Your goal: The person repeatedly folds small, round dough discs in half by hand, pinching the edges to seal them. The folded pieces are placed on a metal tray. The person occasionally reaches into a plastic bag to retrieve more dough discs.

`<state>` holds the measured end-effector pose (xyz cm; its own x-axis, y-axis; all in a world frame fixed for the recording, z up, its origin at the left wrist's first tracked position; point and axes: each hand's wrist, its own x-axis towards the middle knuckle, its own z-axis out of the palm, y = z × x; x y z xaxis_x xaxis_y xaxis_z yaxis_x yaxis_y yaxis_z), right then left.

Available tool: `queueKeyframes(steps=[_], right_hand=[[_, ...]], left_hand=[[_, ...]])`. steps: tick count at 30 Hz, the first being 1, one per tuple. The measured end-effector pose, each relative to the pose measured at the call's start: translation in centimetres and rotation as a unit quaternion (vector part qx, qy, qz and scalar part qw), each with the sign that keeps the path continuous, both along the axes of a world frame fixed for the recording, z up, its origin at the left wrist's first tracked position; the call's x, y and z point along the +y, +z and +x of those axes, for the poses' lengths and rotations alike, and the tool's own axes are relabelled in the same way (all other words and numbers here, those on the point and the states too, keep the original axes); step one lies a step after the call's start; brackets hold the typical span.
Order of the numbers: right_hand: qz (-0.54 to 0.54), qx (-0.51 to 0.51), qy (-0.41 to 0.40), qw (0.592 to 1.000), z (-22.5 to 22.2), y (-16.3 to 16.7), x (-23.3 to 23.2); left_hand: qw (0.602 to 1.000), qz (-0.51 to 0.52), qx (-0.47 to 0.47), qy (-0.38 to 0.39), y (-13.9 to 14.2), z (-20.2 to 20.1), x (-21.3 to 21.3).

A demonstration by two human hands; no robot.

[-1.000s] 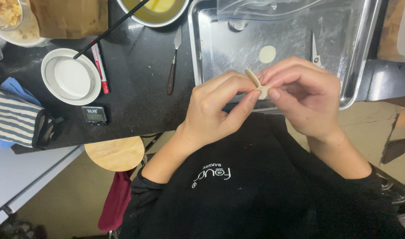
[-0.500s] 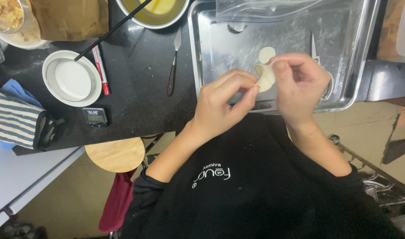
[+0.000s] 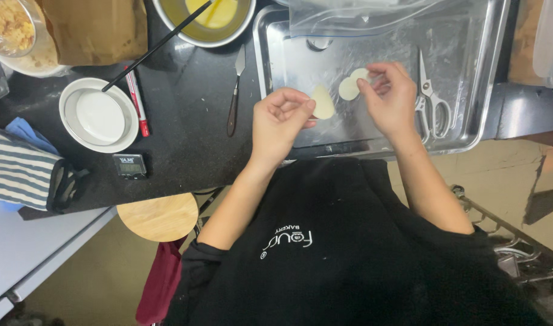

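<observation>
While the left hand point(image 3: 280, 121) pinches one dough disc point(image 3: 322, 102), the right hand point(image 3: 390, 96) pinches another disc point(image 3: 350, 86) over the tray point(image 3: 469, 130).

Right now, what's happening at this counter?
A person in a black apron works over a metal tray. The left hand pinches a pale dough round; the right hand fingers a second round lying on the tray. Scissors lie beside that hand, and a small spatula rests on the dark counter.
</observation>
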<state>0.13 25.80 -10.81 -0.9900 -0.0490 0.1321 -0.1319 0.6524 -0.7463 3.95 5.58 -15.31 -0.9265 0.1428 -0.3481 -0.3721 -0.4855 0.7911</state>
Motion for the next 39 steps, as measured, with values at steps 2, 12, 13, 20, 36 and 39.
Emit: queueKeyframes(steps=[2, 12, 13, 20, 36, 39], right_hand=[[-0.167, -0.027, 0.034, 0.985, 1.0, 2.3, -0.1], [-0.095, 0.010, 0.164, 0.982, 2.4, 10.5, 0.1], [-0.108, 0.007, 0.166, 0.980, 2.5, 10.6, 0.1], [-0.115, -0.022, 0.164, 0.979, 4.2, 10.0, -0.1], [-0.109, -0.015, 0.167, 0.980, 6.7, 7.9, -1.7], [-0.067, 0.010, 0.171, 0.983, 6.7, 8.1, -2.4]], left_hand=[[0.999, -0.030, 0.043, 0.009, 2.0, -0.2, 0.9], [0.991, -0.024, 0.111, -0.069, 9.9, 1.0, 1.1], [0.989, -0.038, 0.125, -0.072, 10.3, 1.0, 0.9], [0.950, -0.183, 0.245, -0.071, 11.5, 1.9, -0.3], [0.919, -0.256, 0.291, -0.067, 9.8, 4.3, -1.6], [0.914, -0.272, 0.292, -0.066, 9.7, 4.6, -1.9]])
